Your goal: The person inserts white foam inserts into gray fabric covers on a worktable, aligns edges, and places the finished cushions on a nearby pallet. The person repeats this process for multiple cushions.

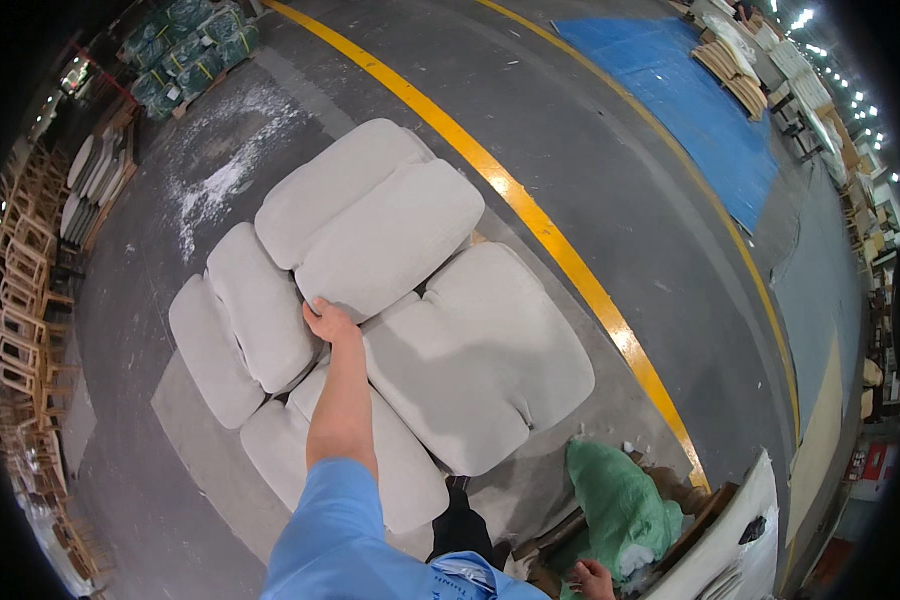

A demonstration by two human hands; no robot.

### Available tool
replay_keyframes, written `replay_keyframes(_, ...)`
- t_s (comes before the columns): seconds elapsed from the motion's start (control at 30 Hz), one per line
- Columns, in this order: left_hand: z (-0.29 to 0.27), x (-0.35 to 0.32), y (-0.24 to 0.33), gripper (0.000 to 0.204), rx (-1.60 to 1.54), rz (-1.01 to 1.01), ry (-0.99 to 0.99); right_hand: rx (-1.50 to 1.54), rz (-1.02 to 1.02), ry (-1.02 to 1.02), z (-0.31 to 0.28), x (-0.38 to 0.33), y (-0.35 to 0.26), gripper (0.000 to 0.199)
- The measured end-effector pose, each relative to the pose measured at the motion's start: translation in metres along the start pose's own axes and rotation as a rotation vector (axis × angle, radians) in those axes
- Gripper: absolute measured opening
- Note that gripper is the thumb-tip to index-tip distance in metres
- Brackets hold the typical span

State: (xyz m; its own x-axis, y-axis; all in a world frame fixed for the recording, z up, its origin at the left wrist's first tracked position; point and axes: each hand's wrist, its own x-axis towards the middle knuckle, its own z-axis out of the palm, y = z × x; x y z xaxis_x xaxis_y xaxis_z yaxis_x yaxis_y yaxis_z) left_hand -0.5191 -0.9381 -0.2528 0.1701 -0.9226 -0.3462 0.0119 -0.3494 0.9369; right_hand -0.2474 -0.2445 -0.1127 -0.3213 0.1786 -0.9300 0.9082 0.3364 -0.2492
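Several plump light-grey cushions lie close together on a flat grey sheet (185,400) in front of me. My left hand (332,322) reaches forward over them and is closed on the near corner of a grey cushion (390,240) in the far pair. Part of its grip is hidden behind the hand. To the left are two narrower cushions (260,305), and to the right a broad, creased cushion (480,360). Under my forearm rests another cushion (405,470). My right hand (592,578) is low at the lower edge, fingers loosely bent and apart, beside a green plastic bag (620,500).
A yellow floor line (520,200) curves past the cushions. Wooden chair frames (25,310) line the left side. Green wrapped bundles (185,55) stand far left. Blue sheeting (670,100) covers floor at far right. A pale padded panel (730,540) leans near my right side.
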Motion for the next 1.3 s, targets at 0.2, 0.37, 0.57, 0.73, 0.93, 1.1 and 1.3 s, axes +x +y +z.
replay_keyframes(0.2, -0.001, 0.079, 0.041, 0.069, 0.577, 0.303, -0.255, -0.007, -0.029, 0.007, 0.0, 0.014, -0.016, 0.06)
replay_keyframes(0.37, 0.015, 0.134, 0.073, 0.057, 0.346, -0.234, -0.497, -0.029, 0.019, 0.015, -0.008, 0.007, -0.003, 0.052)
replay_keyframes(0.57, 0.017, 0.167, 0.091, 0.037, 0.215, 0.031, -0.518, -0.178, 0.128, 0.015, -0.027, 0.009, -0.017, 0.05)
replay_keyframes(0.73, 0.023, 0.162, 0.093, 0.06, 0.758, -0.028, -0.54, -0.235, 0.076, -0.006, -0.032, 0.031, -0.025, 0.05)
replay_keyframes(0.93, 0.03, 0.146, 0.077, 0.092, 0.612, -0.01, -0.74, -0.205, 0.139, 0.017, -0.016, 0.026, -0.034, 0.052)
replay_keyframes(1.1, 0.005, 0.158, 0.098, 0.093, 0.798, 0.312, -0.673, -0.294, 0.114, -0.036, -0.012, 0.054, -0.053, 0.055)
replay_keyframes(1.3, -0.006, 0.076, 0.037, 0.102, 0.471, -0.165, -0.58, -0.233, 0.102, 0.013, -0.01, 0.027, -0.053, 0.06)
